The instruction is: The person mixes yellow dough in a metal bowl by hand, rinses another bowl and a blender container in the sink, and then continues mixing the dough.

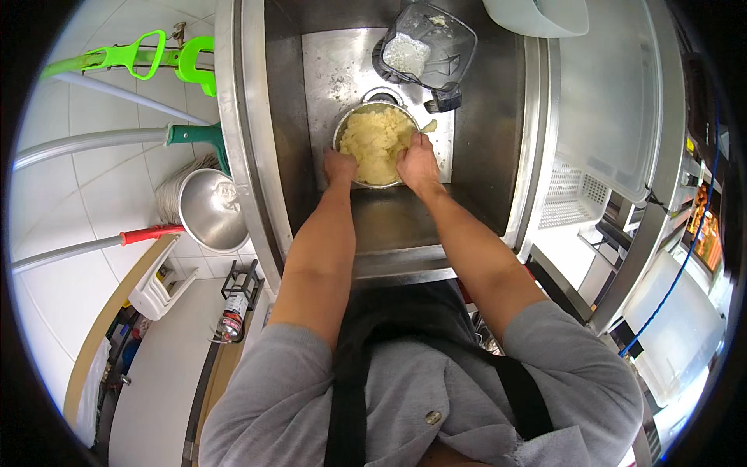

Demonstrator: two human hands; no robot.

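Note:
A round metal pot or colander [335, 137] with a loop handle at its far side is in the deep stainless-steel sink [318, 64]. Pale yellow mashed food [376, 143], perhaps potato, fills it. My left hand [340, 166] grips the rim at the near left, its fingertips partly hidden. At the right, my right hand [419, 161] holds the rim with its thumb over the inside edge. A small yellow lump [430, 126] lies just beyond my right fingers. Behind the pot, a clear dark-tinted pitcher or blender jar [452, 52] leans in the sink with whitish residue in it.
A translucent white container [540, 14] stands at the sink's upper right edge, near a large translucent lid or tray [607, 99]. A white perforated basket [575, 195] sits lower right. Left of the sink are a steel bowl [213, 210], mop and broom handles [93, 146], and a gas torch or canister [233, 312].

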